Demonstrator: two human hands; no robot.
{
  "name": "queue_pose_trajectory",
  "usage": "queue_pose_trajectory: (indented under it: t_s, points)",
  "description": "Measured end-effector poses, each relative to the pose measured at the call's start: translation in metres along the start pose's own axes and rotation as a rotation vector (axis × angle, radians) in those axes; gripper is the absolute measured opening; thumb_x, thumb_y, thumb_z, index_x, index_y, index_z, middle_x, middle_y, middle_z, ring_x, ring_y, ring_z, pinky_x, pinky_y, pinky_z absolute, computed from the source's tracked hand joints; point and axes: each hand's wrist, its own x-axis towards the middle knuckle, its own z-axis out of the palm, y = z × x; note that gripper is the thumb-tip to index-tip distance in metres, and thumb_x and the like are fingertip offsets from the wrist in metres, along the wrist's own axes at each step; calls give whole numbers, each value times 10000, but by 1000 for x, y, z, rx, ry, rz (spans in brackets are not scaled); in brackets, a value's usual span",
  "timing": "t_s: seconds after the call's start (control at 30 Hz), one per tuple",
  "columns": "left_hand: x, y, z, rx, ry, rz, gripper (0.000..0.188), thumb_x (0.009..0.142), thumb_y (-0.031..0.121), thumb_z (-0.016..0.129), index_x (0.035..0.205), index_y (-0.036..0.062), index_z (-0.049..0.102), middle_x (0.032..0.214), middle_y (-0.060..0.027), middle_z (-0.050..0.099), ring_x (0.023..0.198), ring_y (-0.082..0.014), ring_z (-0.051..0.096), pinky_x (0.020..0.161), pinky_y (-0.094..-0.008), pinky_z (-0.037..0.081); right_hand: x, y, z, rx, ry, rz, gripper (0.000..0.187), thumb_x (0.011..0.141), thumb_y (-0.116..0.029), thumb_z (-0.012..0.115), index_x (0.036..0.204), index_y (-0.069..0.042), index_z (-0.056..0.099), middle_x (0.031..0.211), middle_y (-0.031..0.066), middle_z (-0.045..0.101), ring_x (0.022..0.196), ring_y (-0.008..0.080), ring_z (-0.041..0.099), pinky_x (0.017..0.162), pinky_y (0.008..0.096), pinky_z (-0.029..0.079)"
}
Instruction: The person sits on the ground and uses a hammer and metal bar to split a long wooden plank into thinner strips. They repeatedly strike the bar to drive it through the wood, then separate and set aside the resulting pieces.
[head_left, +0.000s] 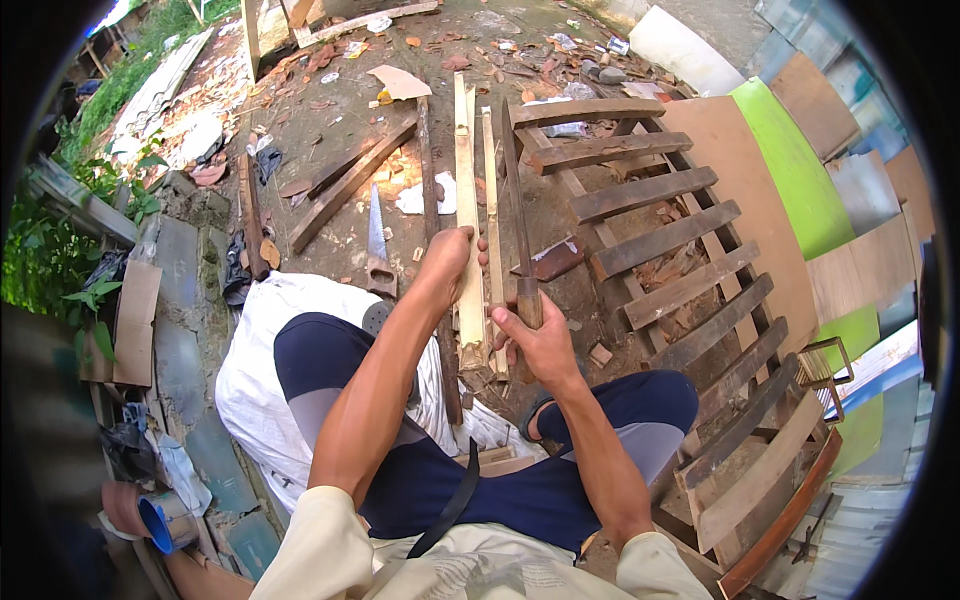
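My left hand [455,262] is closed around a pale split bamboo strip [464,180], which points away from me between my knees. In my right hand [538,338] is the wooden handle of a long dark-bladed machete [519,210], its blade pointing forward. Between the two hands lies a narrower bamboo strip [490,170], close to the fingers of my right hand. Just left of the wider strip runs a dark wooden pole [429,170], partly hidden by my left forearm. A handsaw [378,235] rests on the ground further left.
A slatted wooden frame [655,200] lies along my right side. Loose planks [352,188] and scattered litter cover the ground ahead. A white sack [255,355] is under my left leg. A low block wall [180,290] stands left. Brown and green boards [790,150] lie at the right.
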Motion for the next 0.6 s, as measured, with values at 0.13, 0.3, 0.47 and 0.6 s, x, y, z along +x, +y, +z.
queue_pose_trajectory:
  t_s: [0.13, 0.3, 0.47, 0.6]
  points:
    - [6, -6, 0, 31, 6, 10, 168, 1013, 141, 383, 1049, 11, 483, 773, -34, 533, 595, -105, 487, 512, -239, 433, 4, -1, 11, 4, 69, -25, 289, 900, -184, 720, 1055, 0, 559, 963, 81, 654, 777, 108, 638, 490, 252, 519]
    - [13, -14, 0, 89, 71, 72, 209, 984, 172, 441, 949, -21, 514, 773, -71, 554, 589, -141, 554, 509, -313, 485, 17, 2, 12, 18, 138, 51, 314, 846, -136, 758, 1051, -2, 562, 952, 73, 647, 846, 136, 626, 712, 301, 529]
    - [16, -19, 2, 137, 93, 145, 253, 980, 209, 468, 994, -35, 533, 786, -76, 575, 604, -150, 569, 527, -322, 498, 29, 5, 14, 66, 222, 94, 351, 799, -87, 782, 1050, -6, 550, 935, 83, 646, 858, 158, 630, 796, 310, 500]
    - [19, -21, -1, 231, 140, 197, 298, 988, 242, 479, 1044, -41, 550, 803, -80, 595, 613, -152, 574, 566, -328, 497, 31, 5, 13, 145, 265, 131, 331, 826, -47, 742, 1067, -2, 521, 918, 114, 643, 801, 184, 651, 702, 336, 540]
